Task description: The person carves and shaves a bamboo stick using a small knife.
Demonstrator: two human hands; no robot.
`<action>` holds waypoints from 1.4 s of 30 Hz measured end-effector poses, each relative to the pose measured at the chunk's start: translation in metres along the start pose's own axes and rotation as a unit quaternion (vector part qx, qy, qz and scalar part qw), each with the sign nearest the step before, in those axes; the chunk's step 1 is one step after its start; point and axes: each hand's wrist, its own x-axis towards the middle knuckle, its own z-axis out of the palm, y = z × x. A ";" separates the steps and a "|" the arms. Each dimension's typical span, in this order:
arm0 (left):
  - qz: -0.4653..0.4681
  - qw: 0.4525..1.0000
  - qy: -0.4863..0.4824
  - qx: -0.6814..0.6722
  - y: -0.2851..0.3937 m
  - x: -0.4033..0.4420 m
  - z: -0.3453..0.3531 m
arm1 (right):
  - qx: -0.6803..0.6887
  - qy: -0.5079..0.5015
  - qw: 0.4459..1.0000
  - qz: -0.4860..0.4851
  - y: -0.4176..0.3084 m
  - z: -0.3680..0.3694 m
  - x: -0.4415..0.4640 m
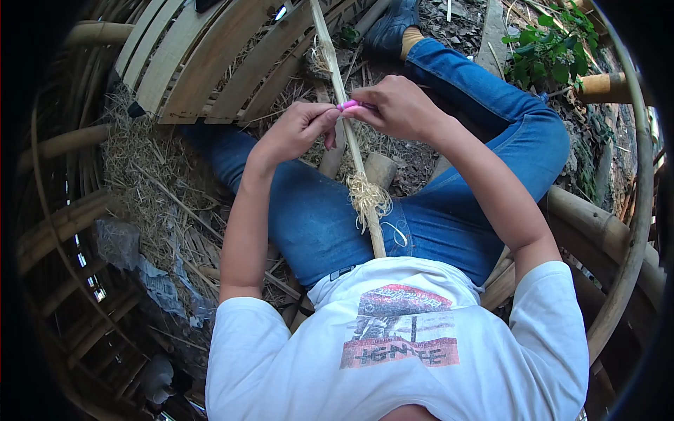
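Note:
A long, pale stick [356, 156] runs from the top of the view down to my waist, lying between my legs. My right hand [397, 105] is closed around a small pink object [349, 104] at the stick's upper part; what kind of object it is cannot be made out. Just left of the stick, my left hand [302, 130] has its fingers pinched together close to the pink object, and what they grip is too small to name. Lower on the stick hangs a bunch of curled shavings [368, 198], resting near my jeans.
A slatted wooden panel [203, 67] stands at the upper left. Dry straw and shavings [151, 168] cover the ground on the left, beside crumpled plastic [158, 284]. Bamboo poles [597, 224] curve along the right. A green plant [551, 52] grows at the upper right.

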 end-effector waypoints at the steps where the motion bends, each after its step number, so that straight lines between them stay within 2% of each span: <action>1: 0.002 1.000 0.001 0.020 0.004 -0.005 0.004 | 0.002 0.003 1.000 0.000 -0.002 0.002 -0.004; 2: -0.016 0.999 -0.008 0.040 0.010 -0.010 0.006 | 0.004 0.005 1.000 0.001 -0.005 0.006 -0.010; 6: 0.000 1.000 -0.008 -0.028 0.004 -0.023 0.023 | 0.017 0.000 1.000 0.004 -0.017 0.011 -0.028; 11: 0.004 0.999 -0.033 -0.004 0.009 -0.036 0.032 | 0.041 0.003 0.999 0.027 -0.028 0.017 -0.049; 16: 0.003 0.999 -0.031 -0.024 0.012 -0.032 0.028 | 0.033 0.010 0.999 -0.001 -0.023 0.013 -0.042; 23: 0.001 0.997 -0.008 0.080 0.012 0.002 -0.007 | 0.011 0.099 0.995 -0.029 0.005 0.016 -0.010; 27: 0.004 0.996 0.000 0.087 0.015 0.020 -0.015 | 0.004 0.129 0.991 -0.035 0.025 0.019 0.001; 28: -0.031 0.993 -0.010 0.112 0.017 0.023 -0.019 | 0.001 0.134 0.990 -0.037 0.029 0.019 0.004; 31: -0.047 0.989 0.022 0.137 0.022 0.026 -0.023 | -0.009 0.149 0.988 -0.045 0.033 0.019 0.010; 38: 0.022 0.998 0.024 0.053 0.008 0.032 -0.030 | 0.021 0.148 0.987 -0.053 0.040 0.023 0.014; 42: -0.010 0.997 0.020 0.079 0.015 0.032 -0.028 | 0.068 0.150 0.985 -0.044 0.039 0.030 0.012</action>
